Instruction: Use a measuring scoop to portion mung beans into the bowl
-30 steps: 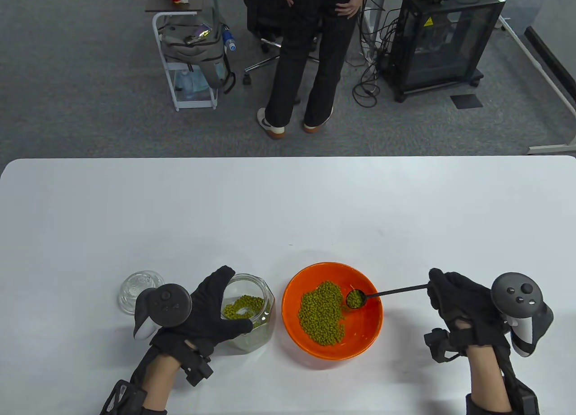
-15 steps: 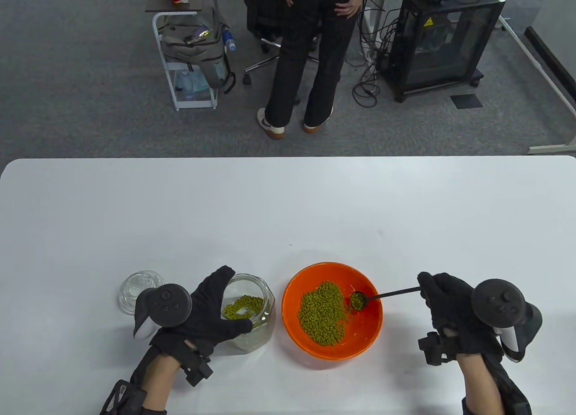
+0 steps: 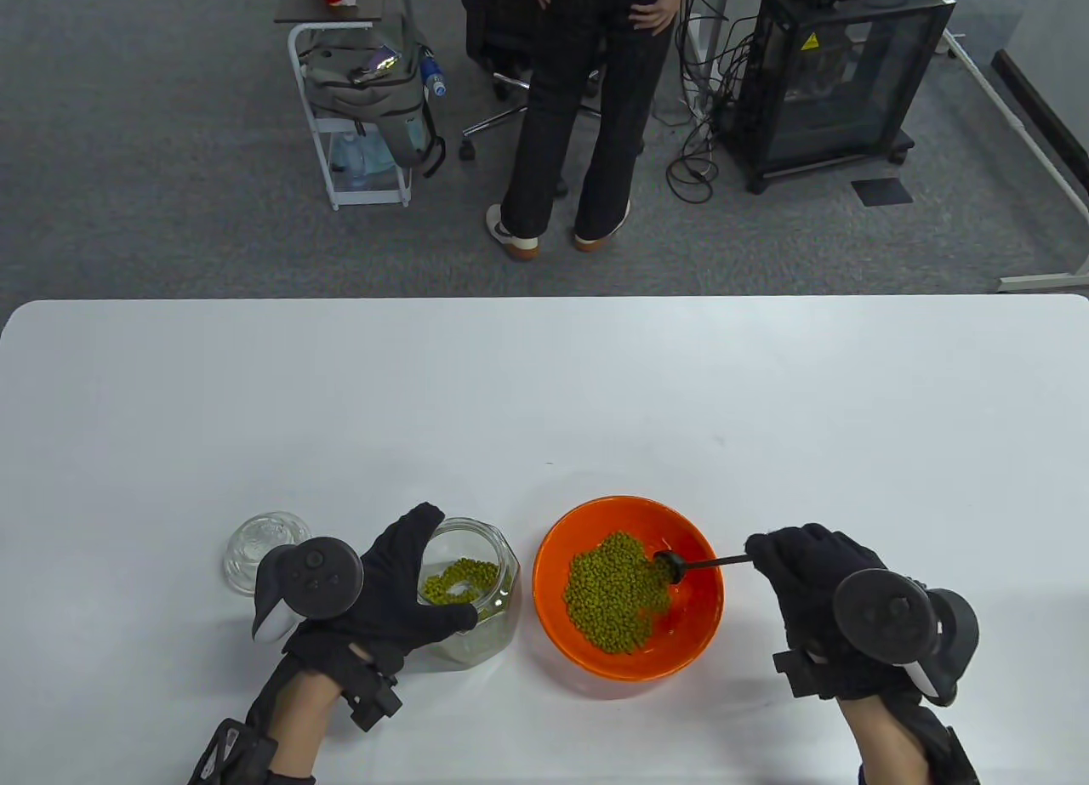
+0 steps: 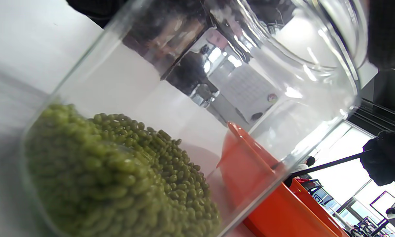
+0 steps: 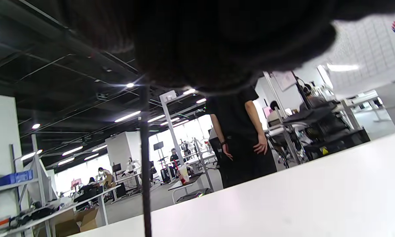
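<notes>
An orange bowl [image 3: 689, 640] near the table's front holds a pile of mung beans [image 3: 612, 594]. My right hand [image 3: 804, 581] pinches the thin handle of the black measuring scoop [image 3: 672, 564], whose cup is tipped over against the pile inside the bowl. Left of the bowl stands an open glass jar [image 3: 485, 598] with beans [image 3: 459, 579] at its bottom. My left hand [image 3: 400, 594] grips the jar's side. In the left wrist view the jar [image 4: 266, 82] fills the frame, with beans [image 4: 118, 171], the bowl's rim [image 4: 250, 158] and the scoop handle [image 4: 329, 163] behind. The right wrist view shows the handle [image 5: 145, 164] hanging below my glove.
The jar's glass lid [image 3: 255, 543] lies on the table left of my left hand. A person [image 3: 587, 96] stands beyond the table's far edge, beside a cart [image 3: 362, 96] and a black cabinet [image 3: 838, 71].
My right hand moved left and rolled over, tipping the scoop. The scoop's beans went from its cup onto the pile in the bowl. The left hand and jar stayed still.
</notes>
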`<state>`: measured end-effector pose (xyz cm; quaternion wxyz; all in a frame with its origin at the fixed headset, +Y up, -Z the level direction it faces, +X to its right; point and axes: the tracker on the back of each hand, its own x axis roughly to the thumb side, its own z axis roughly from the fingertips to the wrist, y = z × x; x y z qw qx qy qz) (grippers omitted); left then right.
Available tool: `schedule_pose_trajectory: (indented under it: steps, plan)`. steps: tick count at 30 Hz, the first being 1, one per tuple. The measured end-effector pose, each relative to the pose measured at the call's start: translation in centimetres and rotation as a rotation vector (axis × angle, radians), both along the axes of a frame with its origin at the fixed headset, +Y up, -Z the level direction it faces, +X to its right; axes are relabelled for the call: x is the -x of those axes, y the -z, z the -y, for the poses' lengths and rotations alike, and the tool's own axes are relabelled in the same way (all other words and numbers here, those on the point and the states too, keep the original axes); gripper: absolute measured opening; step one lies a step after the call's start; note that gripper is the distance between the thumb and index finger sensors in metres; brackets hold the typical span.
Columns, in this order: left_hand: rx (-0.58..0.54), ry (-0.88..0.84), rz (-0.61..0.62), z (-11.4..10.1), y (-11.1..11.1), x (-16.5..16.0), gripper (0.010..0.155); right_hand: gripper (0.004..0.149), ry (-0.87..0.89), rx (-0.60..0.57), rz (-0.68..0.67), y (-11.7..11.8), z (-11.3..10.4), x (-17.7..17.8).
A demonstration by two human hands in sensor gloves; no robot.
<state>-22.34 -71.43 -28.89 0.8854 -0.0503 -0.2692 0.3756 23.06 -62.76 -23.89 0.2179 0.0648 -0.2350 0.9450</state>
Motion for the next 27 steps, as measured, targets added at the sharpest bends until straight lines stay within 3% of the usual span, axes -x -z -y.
schedule_pose_trajectory:
  steps: [5, 14, 18, 27]
  plan:
    - [0.0, 0.0, 0.0, 0.0, 0.0, 0.0, 0.122, 0.044, -0.141, -0.125, -0.075, -0.6, -0.3, 1.1]
    - [-0.002, 0.008, 0.0, 0.0, 0.0, 0.0, 0.122, 0.044, -0.239, -0.274, -0.211, -1.7, -0.7, 1.3]
    - [-0.001, 0.012, 0.003, 0.0, 0.0, 0.0, 0.122, 0.044, -0.186, -0.338, -0.233, -2.0, -0.8, 1.1]
    - [-0.002, 0.007, 0.001, 0.0, 0.0, 0.0, 0.122, 0.044, -0.052, -0.33, -0.214, -1.5, -0.7, -0.1]
